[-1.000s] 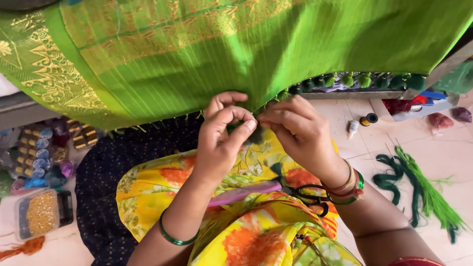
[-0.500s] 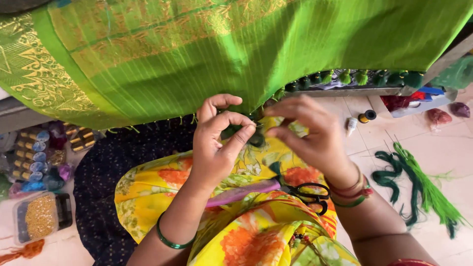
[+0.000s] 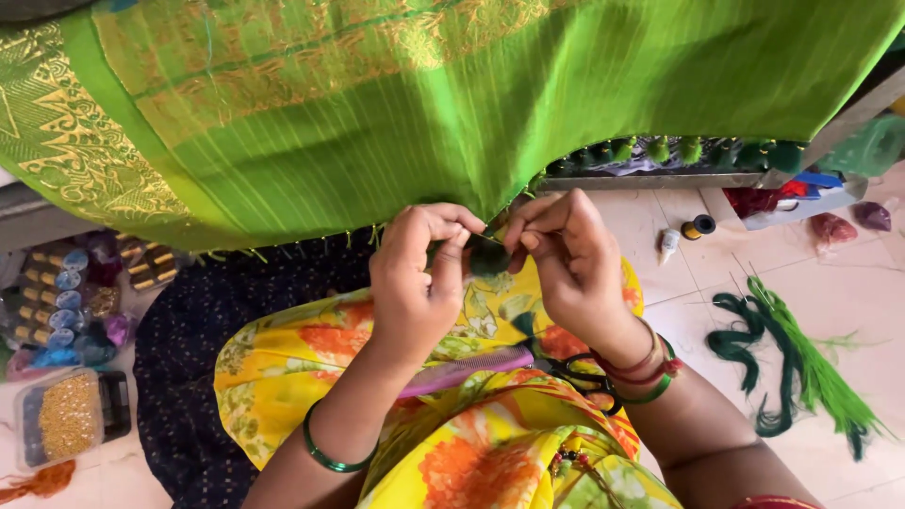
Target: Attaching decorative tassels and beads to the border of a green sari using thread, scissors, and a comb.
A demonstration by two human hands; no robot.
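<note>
The person sits on the floor with a green cloth with gold woven borders [image 3: 396,123] hanging down in front, its lower edge brought right to the hands so the fringe can be worked at close range. The left hand [image 3: 415,283] and right hand [image 3: 566,264] meet just below that edge, fingers of both pinched together on a small dark green tassel [image 3: 488,254] that hangs from the hem between them. How the tassel is tied I cannot make out; the fingertips cover most of it, and it may be a knot of thread.

A pink comb [image 3: 471,372] and black-handled scissors [image 3: 584,372] lie on the lap, near to hand. Loose green thread bundles [image 3: 801,368] lie on the floor to the right, spools [image 3: 57,302] and a box of gold beads [image 3: 66,419] to the left. A far row of finished tassels [image 3: 679,151] is partly hidden by the cloth.
</note>
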